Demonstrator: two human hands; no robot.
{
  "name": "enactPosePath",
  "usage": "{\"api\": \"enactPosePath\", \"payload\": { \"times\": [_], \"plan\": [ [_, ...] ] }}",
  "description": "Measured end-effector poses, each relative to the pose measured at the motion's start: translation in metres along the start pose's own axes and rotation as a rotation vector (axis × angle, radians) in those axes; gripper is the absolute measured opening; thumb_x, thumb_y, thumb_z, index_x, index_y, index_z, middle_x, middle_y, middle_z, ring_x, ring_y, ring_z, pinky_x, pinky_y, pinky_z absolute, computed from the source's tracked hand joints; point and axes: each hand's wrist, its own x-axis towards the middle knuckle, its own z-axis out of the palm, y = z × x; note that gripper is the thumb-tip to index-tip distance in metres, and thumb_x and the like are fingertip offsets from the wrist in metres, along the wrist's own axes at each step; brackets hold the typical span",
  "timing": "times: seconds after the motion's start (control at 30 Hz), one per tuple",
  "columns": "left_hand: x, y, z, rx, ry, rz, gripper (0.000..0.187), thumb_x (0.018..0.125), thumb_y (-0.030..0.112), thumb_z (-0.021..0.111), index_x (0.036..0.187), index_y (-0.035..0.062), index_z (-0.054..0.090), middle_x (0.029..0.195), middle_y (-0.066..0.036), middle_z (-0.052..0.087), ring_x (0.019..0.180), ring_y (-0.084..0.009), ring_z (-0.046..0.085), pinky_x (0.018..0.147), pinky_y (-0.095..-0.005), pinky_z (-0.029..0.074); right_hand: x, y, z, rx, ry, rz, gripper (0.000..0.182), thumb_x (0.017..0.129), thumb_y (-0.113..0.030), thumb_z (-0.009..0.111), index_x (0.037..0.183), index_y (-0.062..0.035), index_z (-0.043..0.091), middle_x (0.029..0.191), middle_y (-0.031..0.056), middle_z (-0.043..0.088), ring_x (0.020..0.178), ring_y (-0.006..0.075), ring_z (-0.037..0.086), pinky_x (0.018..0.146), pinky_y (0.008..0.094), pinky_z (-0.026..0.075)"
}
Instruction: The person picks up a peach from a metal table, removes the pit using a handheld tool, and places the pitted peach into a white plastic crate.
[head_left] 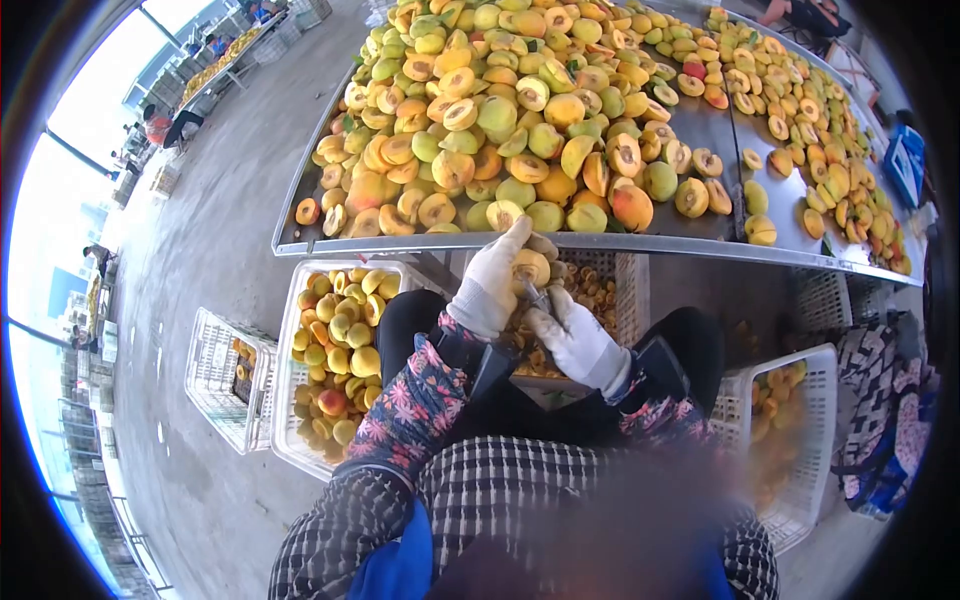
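Observation:
My left hand (489,288), in a white glove, is closed around a halved yellow peach (531,266) just below the table's front edge. The cut side faces up toward me. My right hand (583,345), also gloved in white, grips a small metal pitting tool (538,298) whose tip is at the peach half; its exact shape is hard to make out. Above my hands, the metal table (420,243) bears a big heap of halved peaches (490,120), some cut side up. Under my hands, between my knees, stands a crate (633,300) with peach pits and scraps.
A white crate of peach halves (340,345) stands at my left, beside another white crate (215,350). To my right is a further crate (822,420) with peaches, near patterned cloth (868,400). Another person (815,15) sits across the table; more people work at the far left.

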Motion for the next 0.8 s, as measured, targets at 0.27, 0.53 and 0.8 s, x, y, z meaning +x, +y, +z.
{"api": "enactPosePath", "payload": {
  "times": [0.27, 0.53, 0.8],
  "plan": [
    [0.004, -0.005, 0.011, -0.315, -0.218, 0.017, 0.038, 0.093, 0.046, 0.058, 0.100, 0.0094, 0.054, 0.098, -0.008, 0.060, 0.091, -0.0278, 0.063, 0.077, -0.0415, 0.054, 0.004, -0.037, -0.033, 1.354, -0.239, 0.917, 0.034, 0.101, -0.040, 0.041, 0.103, -0.0085, 0.053, 0.062, -0.0028, 0.039, 0.038, 0.0068, 0.028, 0.033, 0.0217, 0.022],
    [-0.060, 0.046, -0.063, 0.266, 0.169, 0.507, 0.035, 0.096, 0.033, 0.058, 0.099, -0.0011, 0.065, 0.089, -0.008, 0.068, 0.079, -0.0195, 0.065, 0.072, -0.0310, 0.053, -0.011, -0.047, -0.065, 0.704, -0.006, 0.980, 0.020, 0.099, -0.026, 0.051, 0.109, -0.0096, 0.050, 0.061, 0.0002, 0.046, 0.039, 0.0109, 0.040, 0.034, 0.0246, 0.031],
    [-0.132, 0.076, -0.279, 1.721, 0.966, 0.013, 0.053, 0.082, 0.051, 0.057, 0.123, 0.0187, 0.061, 0.132, -0.012, 0.054, 0.125, -0.0329, 0.045, 0.106, -0.0492, 0.032, -0.009, -0.036, -0.054, 0.352, -0.022, 0.899, 0.028, 0.098, -0.032, 0.053, 0.110, -0.0065, 0.052, 0.065, -0.0017, 0.047, 0.043, 0.0076, 0.042, 0.038, 0.0219, 0.035]
  ]
}}
